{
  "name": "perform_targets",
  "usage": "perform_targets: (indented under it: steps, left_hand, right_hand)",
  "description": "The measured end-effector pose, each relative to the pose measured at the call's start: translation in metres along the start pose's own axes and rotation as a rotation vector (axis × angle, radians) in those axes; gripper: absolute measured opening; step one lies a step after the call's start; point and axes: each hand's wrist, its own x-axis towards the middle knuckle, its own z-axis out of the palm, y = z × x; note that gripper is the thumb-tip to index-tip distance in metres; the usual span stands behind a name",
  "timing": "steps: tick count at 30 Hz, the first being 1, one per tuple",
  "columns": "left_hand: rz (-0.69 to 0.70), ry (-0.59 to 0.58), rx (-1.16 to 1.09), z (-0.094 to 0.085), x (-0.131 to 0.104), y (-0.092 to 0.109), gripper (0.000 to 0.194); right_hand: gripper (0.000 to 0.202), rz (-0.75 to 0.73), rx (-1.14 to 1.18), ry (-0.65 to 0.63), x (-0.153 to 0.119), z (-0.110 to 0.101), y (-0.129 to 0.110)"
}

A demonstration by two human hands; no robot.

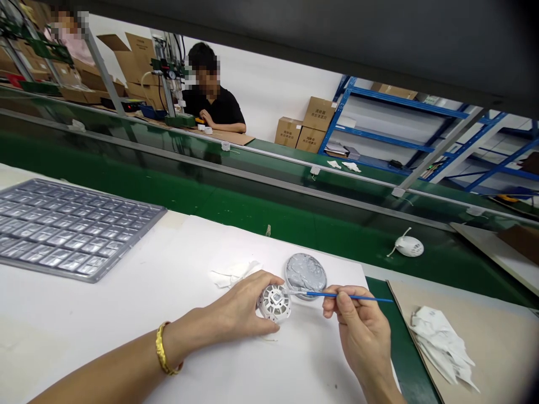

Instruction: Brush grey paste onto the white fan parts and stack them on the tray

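Blue and slender, a brush (347,296) lay nearly level just right of the lower centre of the frame, pinched between the thumb and fingers of the right hand (362,331). Its pale tip pointed left, to the upper right edge of a round white part (275,303) with a spoked face; whether the two touched could not be told. The left hand (238,308), at the lower centre, gripped that part from its left side, thumb below and fingers above, with the spokes facing up. A gold bracelet (162,349) circled the left wrist.

Just above the brush sat a round dish of grey paste (306,272) on a white sheet (168,303). Crumpled white material (231,275) lay behind the left hand. At the left of the frame rested a clear plastic tray (76,230) of many compartments. A rounded white piece (409,247) lay on a green surface (357,227) at the right, and in the lower right corner a crumpled white cloth (442,343) lay on a brown board (501,342). At the upper centre sat a person in black (223,109).
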Motion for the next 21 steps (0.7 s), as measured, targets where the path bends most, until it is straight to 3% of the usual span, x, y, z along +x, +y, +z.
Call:
perform_targets:
  steps: [10, 16, 19, 21]
  left_hand:
    - [-0.002, -0.003, -0.012, -0.001, -0.001, 0.001, 0.054]
    - [0.004, 0.028, -0.02, 0.001, -0.004, -0.003, 0.059]
    - [0.019, 0.066, -0.015, -0.009, -0.009, 0.001, 0.062]
    - [0.02, 0.147, 0.014, -0.025, -0.011, 0.001, 0.065]
  right_hand:
    - [0.016, 0.083, 0.047, -0.019, 0.0, 0.0, 0.001]
    - [0.018, 0.25, 0.179, 0.002, 0.009, -0.006, 0.003]
    - [0.02, 0.31, 0.19, 0.06, 0.015, -0.019, 0.011]
    - [0.021, 0.281, 0.155, 0.072, 0.024, -0.033, 0.026]
